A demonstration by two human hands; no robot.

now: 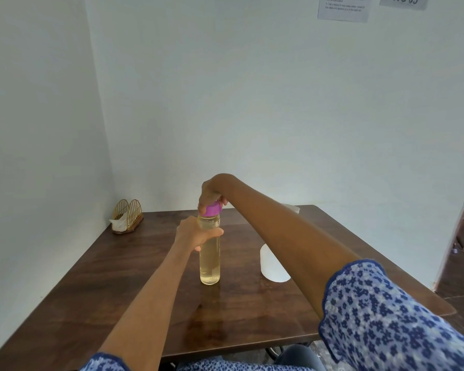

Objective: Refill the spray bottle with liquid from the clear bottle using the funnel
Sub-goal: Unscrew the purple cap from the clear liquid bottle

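A tall clear bottle [210,261] of pale yellow liquid stands upright in the middle of the dark wooden table [134,277]. My left hand [196,234] grips its upper body. My right hand [212,192] comes down from above, fingers curled round the purple cap [212,209]. A white translucent bottle [272,266] stands to the right, largely hidden behind my right forearm; its top is not visible. Part of a white object [292,208] shows behind my arm at the table's far edge; I cannot tell what it is.
A gold wire napkin holder [126,216] with tissue sits at the table's far left corner against the wall. White walls close the left and far sides. The table's right edge borders an open floor area. Wet patches show on the tabletop near me.
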